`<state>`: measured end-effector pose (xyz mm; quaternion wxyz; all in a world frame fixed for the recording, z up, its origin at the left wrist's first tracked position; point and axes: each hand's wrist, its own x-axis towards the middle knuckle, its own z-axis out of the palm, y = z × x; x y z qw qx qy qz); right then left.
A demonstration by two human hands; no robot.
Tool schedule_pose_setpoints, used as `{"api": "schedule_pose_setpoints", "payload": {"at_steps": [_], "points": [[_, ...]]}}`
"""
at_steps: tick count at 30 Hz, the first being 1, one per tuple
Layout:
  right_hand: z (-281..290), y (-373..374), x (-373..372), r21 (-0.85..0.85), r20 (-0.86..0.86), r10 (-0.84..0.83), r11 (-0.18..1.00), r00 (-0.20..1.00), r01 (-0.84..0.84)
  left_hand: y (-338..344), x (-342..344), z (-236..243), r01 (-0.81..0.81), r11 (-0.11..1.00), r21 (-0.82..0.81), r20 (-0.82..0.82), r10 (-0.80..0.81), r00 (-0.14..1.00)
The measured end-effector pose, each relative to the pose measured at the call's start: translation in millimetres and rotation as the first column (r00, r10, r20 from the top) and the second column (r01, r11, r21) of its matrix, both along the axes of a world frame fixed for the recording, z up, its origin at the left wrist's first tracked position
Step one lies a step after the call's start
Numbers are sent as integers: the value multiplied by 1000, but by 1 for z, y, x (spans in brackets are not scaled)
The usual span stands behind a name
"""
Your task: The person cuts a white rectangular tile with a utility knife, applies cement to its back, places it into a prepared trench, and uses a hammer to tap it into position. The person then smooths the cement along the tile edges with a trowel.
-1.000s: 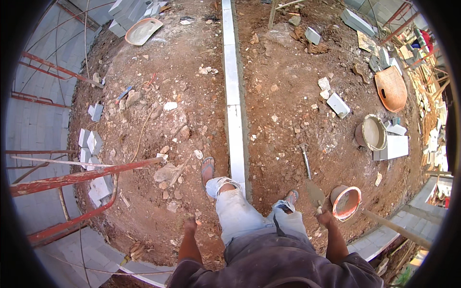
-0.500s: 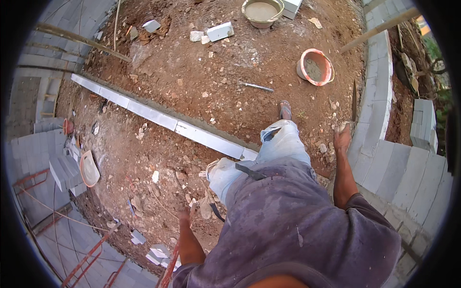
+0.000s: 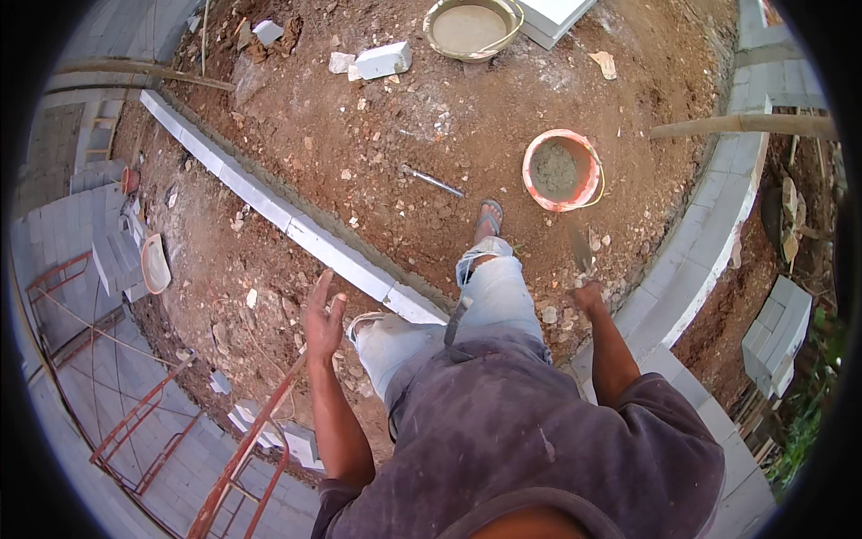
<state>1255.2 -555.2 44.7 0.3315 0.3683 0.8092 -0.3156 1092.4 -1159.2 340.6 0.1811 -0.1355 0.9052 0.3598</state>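
My right hand [image 3: 588, 299] is closed round the handle of a trowel [image 3: 581, 248], whose pointed blade angles forward over the soil. Ahead of the blade stands an orange-red bucket [image 3: 564, 171] with grey mortar in it. My left hand [image 3: 323, 316] hangs open and empty, fingers apart, close to a low row of pale blocks [image 3: 301, 232]. That row runs from the far left to my legs, with wet mortar along its far side. A hammer-like tool with a metal shaft [image 3: 433, 181] lies on the ground beyond my sandalled foot [image 3: 489, 218].
A wide basin [image 3: 473, 29] of grey mix sits at the far side, beside white blocks [image 3: 549, 18]. A curved block wall [image 3: 696, 238] borders the right, with a wooden pole [image 3: 745, 126] across it. Red metal scaffolding [image 3: 247, 449] stands at lower left. Stones litter the soil.
My body has turned and moved forward. My left hand has risen and opened toward the block row. The trowel in my right hand has swung away from the right wall toward the orange-red bucket.
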Motion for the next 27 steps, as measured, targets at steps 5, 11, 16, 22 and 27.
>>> {"api": "schedule_pose_setpoints", "payload": {"at_steps": [5, 11, 16, 22, 27], "points": [[49, 88, -96, -66, -35, 279, 958, 960, -280, 121, 45, 19, -297, 932, 206, 158, 268, 950], [92, 158, -74, -137, 38, 227, 966, 973, -220, 212, 69, -16, -21, 999, 28, -4, 21, 1000], [54, 257, -62, -174, 74, 411, 902, 908, -394, 335, 122, -138, -132, 965, 225, -191, 176, 966], [43, 334, -175, -144, 92, 689, 723, 718, -676, 509, 391, -299, -883, 419, 211, 177, 872, 456], [53, 298, -286, -158, 9, 719, 687, 695, -709, 632, 629, -329, -928, 266, -259, 638, 769, 43]]}}
